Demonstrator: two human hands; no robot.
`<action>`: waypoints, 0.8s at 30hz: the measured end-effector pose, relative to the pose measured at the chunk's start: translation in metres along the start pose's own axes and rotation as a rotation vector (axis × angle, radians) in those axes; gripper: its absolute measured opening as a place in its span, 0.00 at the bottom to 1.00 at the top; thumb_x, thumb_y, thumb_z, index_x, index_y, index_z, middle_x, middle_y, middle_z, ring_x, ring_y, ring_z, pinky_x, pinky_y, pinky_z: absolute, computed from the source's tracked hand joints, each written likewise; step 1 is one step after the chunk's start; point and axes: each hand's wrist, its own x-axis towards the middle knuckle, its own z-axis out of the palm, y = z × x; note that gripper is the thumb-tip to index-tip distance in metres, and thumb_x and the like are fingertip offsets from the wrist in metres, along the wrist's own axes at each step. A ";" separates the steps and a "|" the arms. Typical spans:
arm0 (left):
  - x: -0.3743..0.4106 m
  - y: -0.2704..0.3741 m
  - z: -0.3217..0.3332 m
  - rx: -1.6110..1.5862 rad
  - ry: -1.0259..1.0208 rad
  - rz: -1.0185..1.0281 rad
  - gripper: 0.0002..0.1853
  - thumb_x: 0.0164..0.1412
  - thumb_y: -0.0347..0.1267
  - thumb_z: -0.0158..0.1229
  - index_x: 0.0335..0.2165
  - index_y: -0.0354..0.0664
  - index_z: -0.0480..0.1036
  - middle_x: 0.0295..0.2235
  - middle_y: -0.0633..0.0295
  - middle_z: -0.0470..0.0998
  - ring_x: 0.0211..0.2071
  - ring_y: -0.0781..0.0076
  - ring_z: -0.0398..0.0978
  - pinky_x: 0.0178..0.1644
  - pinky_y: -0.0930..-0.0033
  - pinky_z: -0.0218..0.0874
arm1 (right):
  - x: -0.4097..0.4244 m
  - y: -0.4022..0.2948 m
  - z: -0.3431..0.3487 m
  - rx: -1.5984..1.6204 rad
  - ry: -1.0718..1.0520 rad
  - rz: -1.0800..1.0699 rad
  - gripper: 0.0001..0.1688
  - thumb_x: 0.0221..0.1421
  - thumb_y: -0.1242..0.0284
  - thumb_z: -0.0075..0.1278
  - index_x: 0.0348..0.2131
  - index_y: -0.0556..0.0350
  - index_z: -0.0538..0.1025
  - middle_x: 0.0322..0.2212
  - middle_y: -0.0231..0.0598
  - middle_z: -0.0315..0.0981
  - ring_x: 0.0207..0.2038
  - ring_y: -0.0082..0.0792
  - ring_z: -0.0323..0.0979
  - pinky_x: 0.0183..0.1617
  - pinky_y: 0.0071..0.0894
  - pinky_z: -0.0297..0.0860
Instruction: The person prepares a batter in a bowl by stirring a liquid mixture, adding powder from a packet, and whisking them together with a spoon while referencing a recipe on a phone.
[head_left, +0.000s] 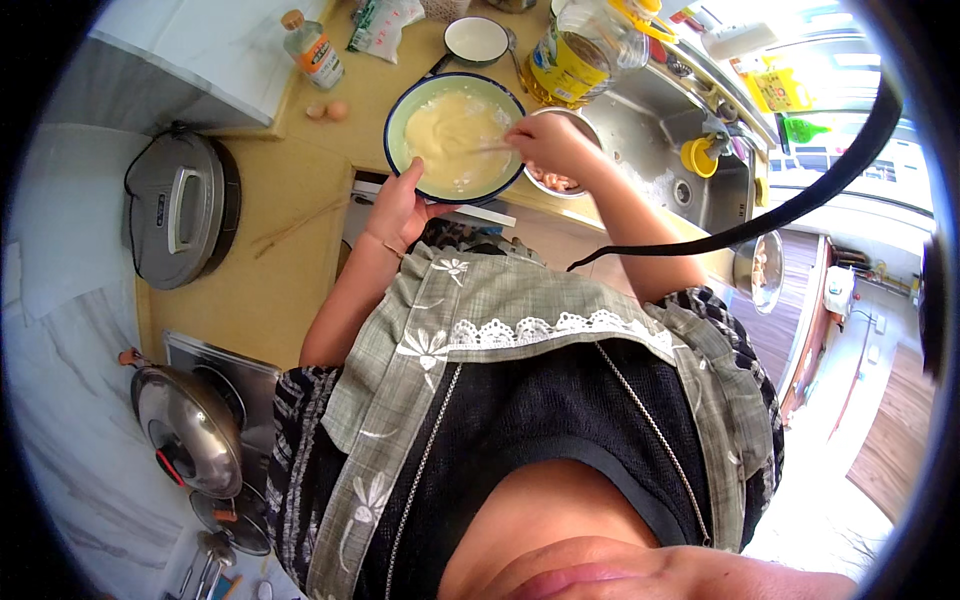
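Observation:
An enamel bowl with a pale green inside and a dark blue rim (391, 124) holds creamy yellow batter (442, 127), with white powdery bits at its edges. My left hand (401, 204) grips the bowl's near left side, thumb over the rim and fingers underneath. In my right hand (551, 142) is a thin stirring utensil (489, 149), blurred, its far end in the batter; it looks like chopsticks. Just right of the enamel bowl, partly under my right wrist, stands a white bowl (592, 129) containing pieces of raw meat (552, 178).
Behind the bowl are a small white bowl (476, 41), a large oil jug (574, 67) and a glass bottle (316, 58). Eggshells (327, 111) lie to the left. A steel sink (637, 124) is at right. Leftward sit a grey lidded appliance (176, 210) and a covered wok (187, 442).

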 end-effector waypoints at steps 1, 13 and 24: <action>-0.001 0.000 0.000 -0.010 0.002 0.001 0.21 0.65 0.40 0.39 0.52 0.40 0.59 0.46 0.52 0.70 0.44 0.56 0.72 0.41 0.51 0.69 | -0.006 0.010 -0.011 -0.010 -0.011 -0.066 0.12 0.51 0.67 0.49 0.32 0.56 0.77 0.18 0.38 0.71 0.21 0.30 0.69 0.27 0.27 0.65; -0.004 -0.001 -0.001 -0.004 0.007 0.027 0.21 0.65 0.38 0.39 0.52 0.38 0.56 0.47 0.49 0.68 0.43 0.54 0.72 0.38 0.51 0.71 | -0.006 0.021 -0.020 -0.048 0.116 0.026 0.14 0.52 0.67 0.46 0.33 0.56 0.77 0.26 0.49 0.74 0.30 0.49 0.73 0.36 0.40 0.68; 0.000 -0.003 -0.001 0.006 -0.010 0.010 0.21 0.65 0.38 0.39 0.52 0.38 0.57 0.45 0.50 0.69 0.43 0.54 0.72 0.37 0.52 0.72 | 0.005 0.016 -0.011 -0.162 0.248 0.030 0.13 0.52 0.67 0.47 0.34 0.54 0.77 0.24 0.47 0.74 0.26 0.37 0.73 0.33 0.30 0.68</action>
